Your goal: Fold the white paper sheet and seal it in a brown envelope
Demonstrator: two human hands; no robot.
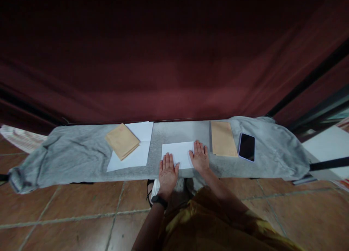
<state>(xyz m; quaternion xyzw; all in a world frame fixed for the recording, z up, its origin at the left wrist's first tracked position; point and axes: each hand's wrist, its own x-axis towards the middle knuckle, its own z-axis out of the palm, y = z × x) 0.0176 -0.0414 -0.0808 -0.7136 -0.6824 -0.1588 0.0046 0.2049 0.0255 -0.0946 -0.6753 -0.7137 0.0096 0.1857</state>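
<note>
A folded white paper [178,151] lies in the middle of a narrow table covered with grey cloth [76,152]. My left hand [167,172] lies flat on the paper's near left corner, fingers stretched out. My right hand [200,156] presses flat on the paper's right edge, fingers also spread. Neither hand holds anything. A dark band sits on my left wrist.
A stack of tan envelopes [122,140] rests on white sheets [136,152] to the left. Right of my hands lie another tan envelope [223,138] and a dark phone [247,147]. A dark red curtain [169,62] hangs behind the table. Tiled floor lies below.
</note>
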